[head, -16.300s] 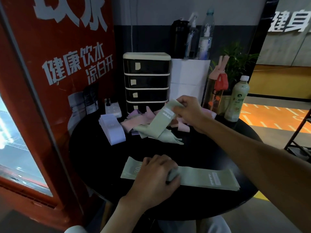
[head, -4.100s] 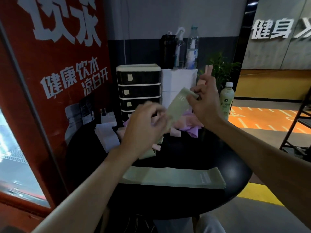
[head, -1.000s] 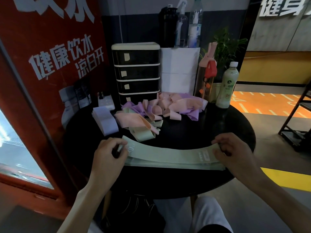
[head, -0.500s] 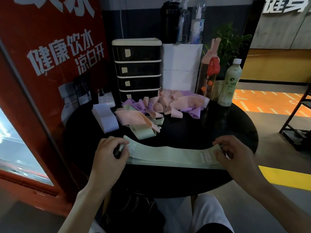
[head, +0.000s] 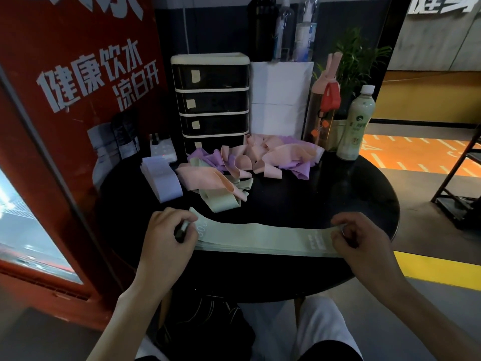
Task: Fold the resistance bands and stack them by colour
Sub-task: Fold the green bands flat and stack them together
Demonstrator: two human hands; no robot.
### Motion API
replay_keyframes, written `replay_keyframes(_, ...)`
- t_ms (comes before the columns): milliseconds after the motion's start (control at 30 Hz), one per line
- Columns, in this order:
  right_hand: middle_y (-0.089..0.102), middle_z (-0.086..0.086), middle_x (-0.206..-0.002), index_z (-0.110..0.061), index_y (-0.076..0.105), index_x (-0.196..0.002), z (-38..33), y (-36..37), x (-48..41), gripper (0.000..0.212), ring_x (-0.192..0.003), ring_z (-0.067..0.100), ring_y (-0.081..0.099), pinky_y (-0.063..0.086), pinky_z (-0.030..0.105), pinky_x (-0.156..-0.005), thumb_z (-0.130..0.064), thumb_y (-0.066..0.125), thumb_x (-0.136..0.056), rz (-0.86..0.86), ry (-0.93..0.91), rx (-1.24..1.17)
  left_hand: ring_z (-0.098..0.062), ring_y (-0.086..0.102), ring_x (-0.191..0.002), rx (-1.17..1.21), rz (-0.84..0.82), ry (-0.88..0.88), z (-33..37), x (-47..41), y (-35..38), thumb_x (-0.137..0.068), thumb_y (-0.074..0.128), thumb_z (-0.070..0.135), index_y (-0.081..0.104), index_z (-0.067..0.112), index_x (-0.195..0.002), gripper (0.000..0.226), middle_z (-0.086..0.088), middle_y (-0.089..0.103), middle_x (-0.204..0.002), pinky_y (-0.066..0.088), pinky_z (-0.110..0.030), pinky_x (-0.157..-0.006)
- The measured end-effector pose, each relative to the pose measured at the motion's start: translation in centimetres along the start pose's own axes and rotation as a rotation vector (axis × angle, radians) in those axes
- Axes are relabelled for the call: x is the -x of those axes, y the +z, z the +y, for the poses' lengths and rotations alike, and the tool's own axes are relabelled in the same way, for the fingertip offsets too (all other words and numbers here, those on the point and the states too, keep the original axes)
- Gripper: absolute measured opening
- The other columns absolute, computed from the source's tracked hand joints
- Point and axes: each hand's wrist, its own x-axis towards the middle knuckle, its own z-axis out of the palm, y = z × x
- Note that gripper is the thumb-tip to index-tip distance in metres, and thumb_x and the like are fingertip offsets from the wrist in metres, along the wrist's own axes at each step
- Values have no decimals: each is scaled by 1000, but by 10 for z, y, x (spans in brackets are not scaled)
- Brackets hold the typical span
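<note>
Down from the air, where both hands held it a few seconds back, the green band now lies flat on top of the green stack, at the near side of the table, well in front of the drawer unit. The left hand pinches the stack's left end with curled fingers, and the right hand pinches the right end likewise. Holding both ends probably keeps the stretchy layers taut and squares their edges. Its long axis runs left to right, roughly parallel to the drawer unit's front, with the printed number at the left end and the label at the right. Between the stack and the drawers lies a loose green band, then the pink and purple heap, just before the unit. A folded lilac pile sits forward and left of it.
</note>
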Motion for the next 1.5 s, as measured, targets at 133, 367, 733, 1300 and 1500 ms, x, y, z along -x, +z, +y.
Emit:
replay_keyframes(133,58,-9,-71,-21,65,-95,1,0,-3,22,-69,0,55,40,7,-57,-1,65,-86,-13,30,25,-14,49,-93,-20,4,3,-2,-1,2,-80,69,-5,70,14,-89,21,6,59,-91,34,-5,-83)
replay_keyframes(367,63,-9,-82,-26,66,-81,1,-1,-5,27,-76,2,57,41,8,-63,2,68,-83,-26,-2,71,-19,46,-98,-58,-8,-14,-8,0,7,-79,68,-1,72,16,-89,20,7,46,-100,37,-17,-90)
replay_keyframes(733,64,-8,-92,-17,70,-81,6,-3,-9,20,-91,-5,56,39,2,-72,3,69,-80,-56,-93,197,-5,53,-97,-126,-218,321,38,4,27,-92,50,44,73,27,-98,30,15,59,-98,29,-21,-84)
replay_keyframes(1300,66,-11,-77,-17,70,-92,-55,53,-93,5,-64,-1,57,42,14,-64,-16,68,-88,-365,-31,70,-7,49,-98,-183,-314,319,32,6,33,-91,43,53,68,33,-99,33,20,55,-103,32,-28,-80)
replay_keyframes(1500,67,2,-102,-18,68,-110,-56,120,-136,25,-87,15,63,51,27,-76,-22,66,-85,-394,92,83,-6,47,-104,-159,-359,291,34,5,31,-92,37,57,67,33,-109,42,20,55,-108,34,-28,-87)
